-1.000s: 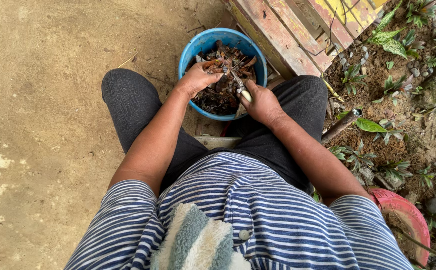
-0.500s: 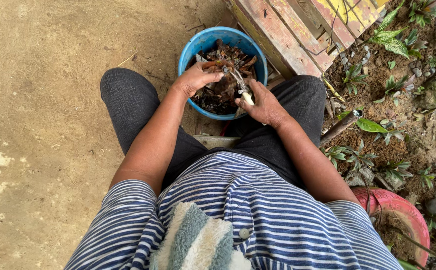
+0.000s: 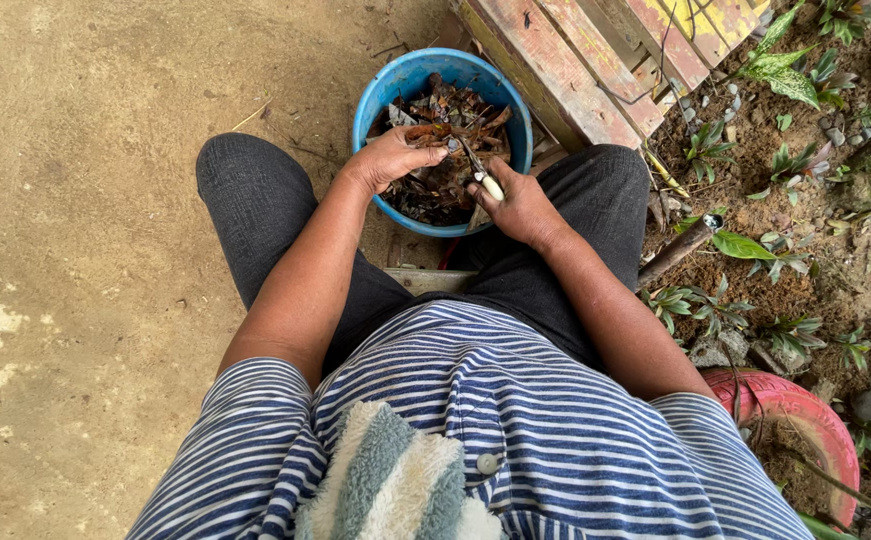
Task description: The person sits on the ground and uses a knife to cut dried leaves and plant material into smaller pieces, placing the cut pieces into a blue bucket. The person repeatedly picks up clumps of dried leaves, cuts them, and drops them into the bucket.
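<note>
Red pot cut off at frame's edge.

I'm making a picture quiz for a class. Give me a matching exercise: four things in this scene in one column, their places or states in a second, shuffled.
Things:
1. bucket
2. scissors
3. red pot
4. left hand

Places or states:
A. lower right, by the plants
B. gripping a brown leaf
C. between the knees, full of dry leaves
D. held in the right hand

Pairs: 1-C, 2-D, 3-A, 4-B
</note>
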